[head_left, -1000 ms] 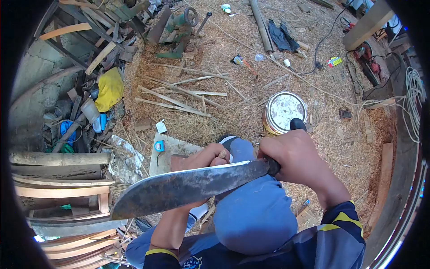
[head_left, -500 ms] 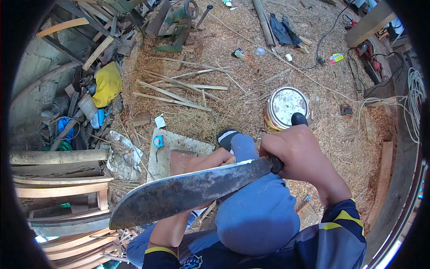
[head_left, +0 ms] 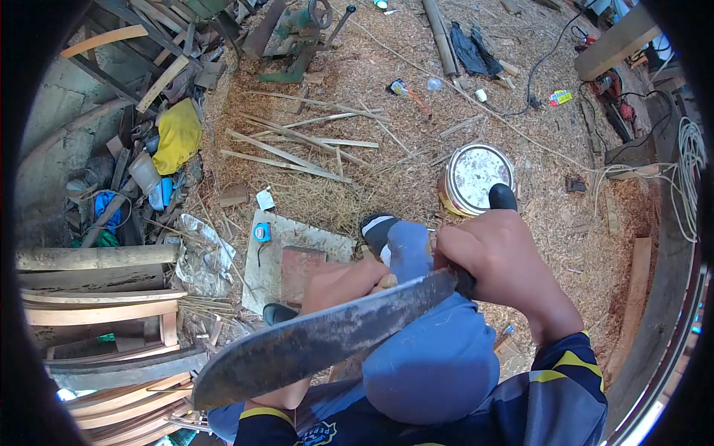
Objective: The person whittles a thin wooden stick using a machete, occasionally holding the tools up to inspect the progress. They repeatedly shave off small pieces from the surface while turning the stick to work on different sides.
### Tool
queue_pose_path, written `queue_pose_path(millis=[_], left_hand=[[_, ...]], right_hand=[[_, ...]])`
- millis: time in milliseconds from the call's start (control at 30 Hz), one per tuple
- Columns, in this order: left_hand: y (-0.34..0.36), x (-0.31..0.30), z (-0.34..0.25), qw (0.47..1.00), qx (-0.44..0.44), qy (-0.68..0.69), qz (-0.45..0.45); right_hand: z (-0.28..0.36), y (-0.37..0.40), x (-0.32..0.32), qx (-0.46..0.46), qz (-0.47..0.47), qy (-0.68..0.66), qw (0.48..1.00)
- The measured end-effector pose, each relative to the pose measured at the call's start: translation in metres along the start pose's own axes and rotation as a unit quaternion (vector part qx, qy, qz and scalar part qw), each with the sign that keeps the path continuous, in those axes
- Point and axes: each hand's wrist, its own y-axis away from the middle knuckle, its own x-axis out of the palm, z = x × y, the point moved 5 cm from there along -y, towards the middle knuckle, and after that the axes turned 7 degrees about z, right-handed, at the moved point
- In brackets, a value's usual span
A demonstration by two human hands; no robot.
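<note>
My right hand (head_left: 491,256) is wrapped round the dark handle of a machete (head_left: 320,338), whose rounded black butt pokes out above the fist. The broad, stained blade slants down to the left across my lap. Behind the blade, my left hand (head_left: 338,286) is closed, its fingers partly covered. A small tan piece (head_left: 387,281) shows at its fingertips, and a black rounded end (head_left: 279,314) sticks out on its other side; I cannot make out what it belongs to. My blue-clad knee (head_left: 431,357) is under the blade.
A lidded round tin (head_left: 480,178) stands on the shavings-covered floor. A blue tape measure (head_left: 262,232) and a reddish block (head_left: 300,271) lie on a pale board (head_left: 256,286). Thin wood strips (head_left: 297,152), a green metal machine (head_left: 286,44) and curved timbers (head_left: 104,316) surround me.
The machete's blade has tipped further down at its left end and shifted slightly right. My left hand has moved a little, and the black rounded end beside it has come into view.
</note>
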Motion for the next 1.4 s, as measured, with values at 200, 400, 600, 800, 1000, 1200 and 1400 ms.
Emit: queue_pose_path(millis=[200, 400, 600, 800, 1000, 1200, 1400], left_hand=[[0.005, -0.003, -0.008, 1.0, 0.013, 0.005, -0.006], [0.002, -0.005, -0.019, 0.999, -0.017, 0.0, 0.03], [0.008, -0.001, -0.011, 0.982, -0.041, -0.14, 0.123], [0.094, -0.064, 0.033, 0.942, -0.001, 0.289, -0.171], [0.04, -0.018, 0.038, 0.934, -0.099, 0.327, -0.105], [-0.006, -0.014, 0.007, 0.973, -0.076, 0.217, -0.02], [-0.005, -0.012, -0.005, 0.977, -0.104, 0.184, -0.005]], right_hand=[[0.006, 0.008, -0.007, -0.001, -0.023, 0.025, 0.999], [0.006, 0.023, -0.01, 0.006, -0.069, 0.019, 0.997], [0.005, 0.033, -0.012, 0.033, -0.096, 0.062, 0.993], [-0.049, 0.094, -0.006, 0.269, -0.069, 0.082, 0.957], [-0.02, 0.051, -0.008, 0.147, -0.073, -0.031, 0.986], [-0.001, 0.012, -0.009, 0.042, -0.017, 0.031, 0.998], [0.008, -0.009, -0.006, -0.004, -0.034, 0.03, 0.999]])
